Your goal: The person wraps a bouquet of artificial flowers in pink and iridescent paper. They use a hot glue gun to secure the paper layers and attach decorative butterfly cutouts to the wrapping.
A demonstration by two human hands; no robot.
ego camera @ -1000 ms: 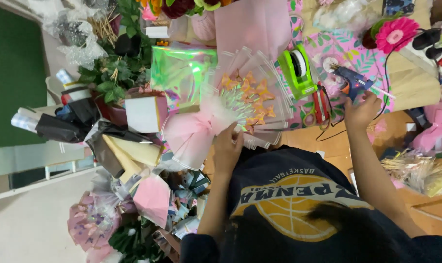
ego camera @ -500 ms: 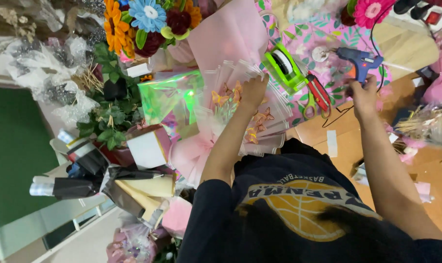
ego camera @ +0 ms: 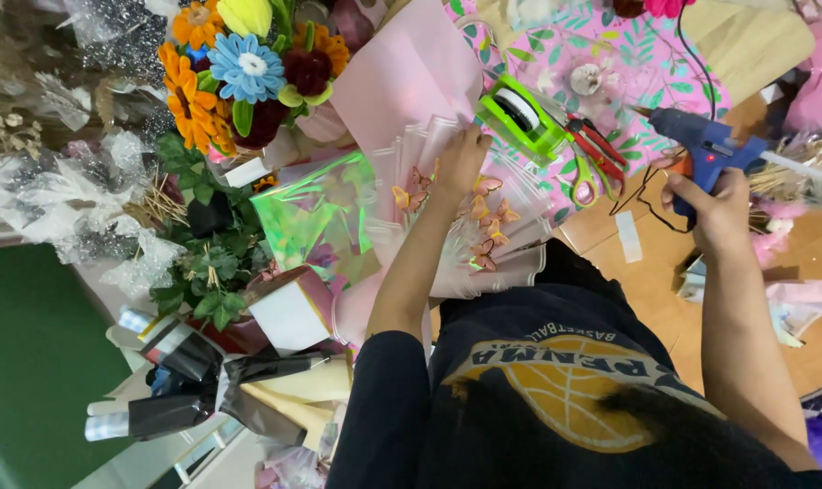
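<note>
My left hand (ego camera: 461,161) rests on the upper edge of a bouquet wrapped in pink paper (ego camera: 506,249), which is dotted with small orange and pink butterflies. The fingers press on the layered paper folds. My right hand (ego camera: 719,215) is shut on the handle of a blue glue gun (ego camera: 701,136), held above the wooden table (ego camera: 655,285) with its nozzle pointing left toward the scissors. A black cord loops from the gun across the table.
A green tape dispenser (ego camera: 524,118) and red-handled scissors (ego camera: 596,158) lie between my hands on patterned pink paper. At the left are a bouquet of knitted flowers (ego camera: 239,72), iridescent film (ego camera: 316,213), a white box (ego camera: 288,315) and black-wrapped bundles (ego camera: 193,385).
My left hand slid from the bouquet's base to its upper edge. My right hand closed on the glue gun and lifted it. The view shifted down and left.
</note>
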